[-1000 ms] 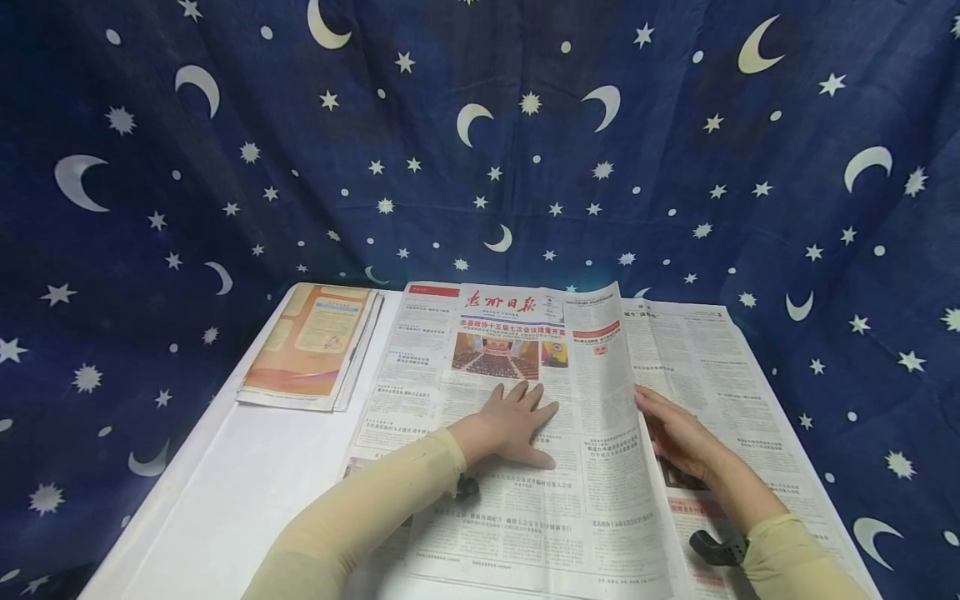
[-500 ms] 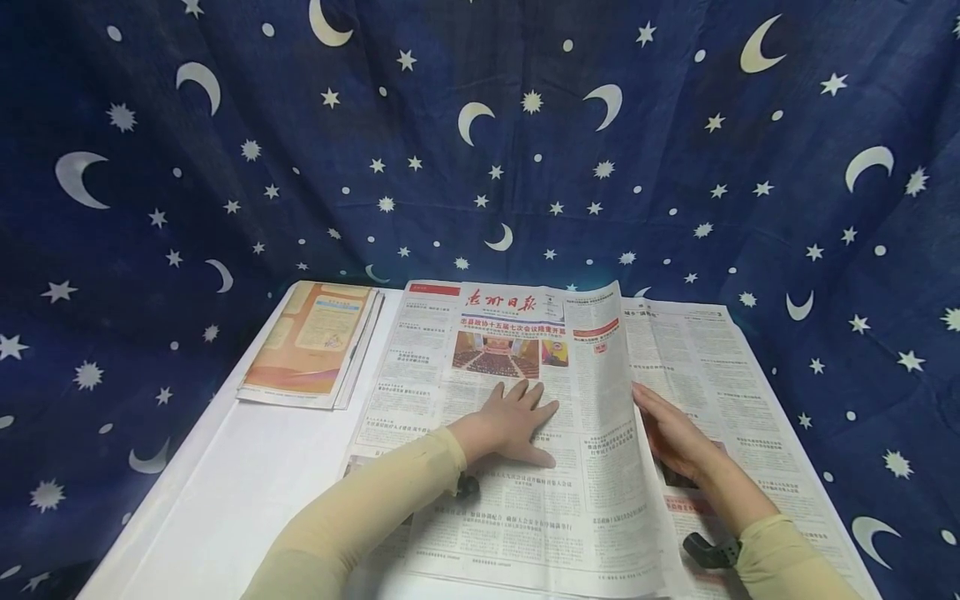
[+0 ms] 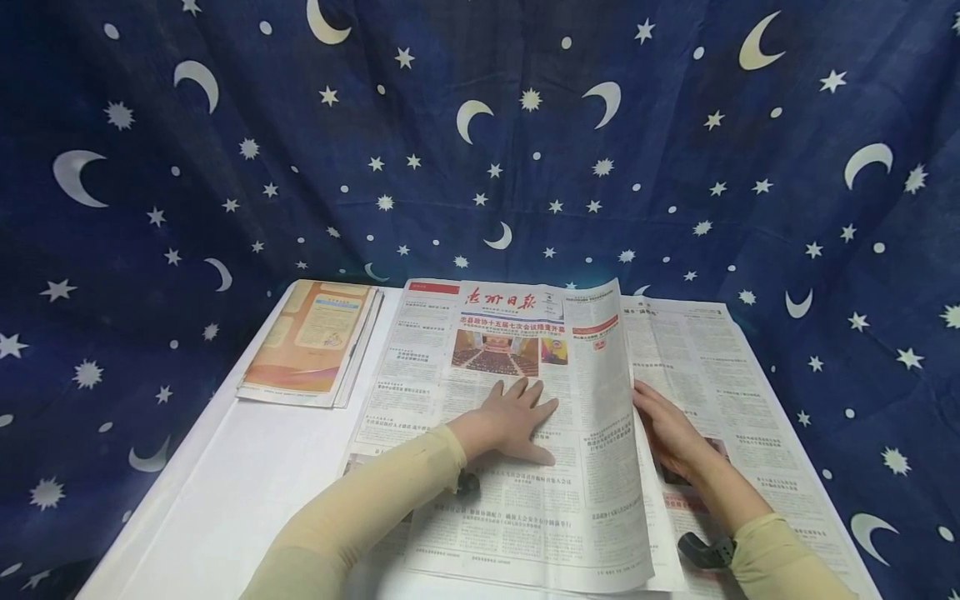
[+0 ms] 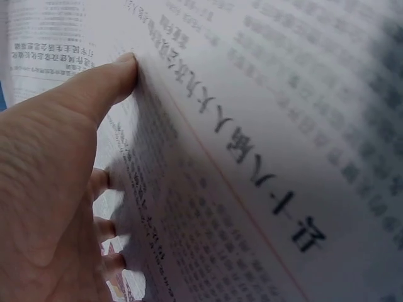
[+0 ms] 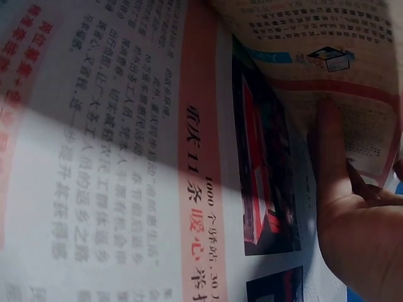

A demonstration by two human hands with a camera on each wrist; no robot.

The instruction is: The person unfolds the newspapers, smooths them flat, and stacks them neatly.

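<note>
A printed newspaper (image 3: 517, 492) lies on a white table, with its right-hand sheets lifted and curving over. My left hand (image 3: 513, 421) rests palm down on the front page, fingers spread, below the colour photo. In the left wrist view, the thumb (image 4: 113, 82) touches the printed paper. My right hand (image 3: 675, 429) is at the right edge of the lifted sheets, fingers fairly straight against it. Part of that hand is hidden behind the paper in the head view. From the right wrist view, its thumb (image 5: 329, 132) touches the inner side of the raised sheet.
Another newspaper page (image 3: 720, 392) lies flat beneath and to the right. At the table's back left sits a stack of folded papers (image 3: 307, 342) with an orange cover. The white tabletop (image 3: 217, 500) shows at front left. A dark blue curtain (image 3: 420, 125) hangs behind.
The lower right corner of the lifted sheet has shifted left, uncovering more of a sheet beneath. My right hand has moved slightly left and up; my left hand stays in place.
</note>
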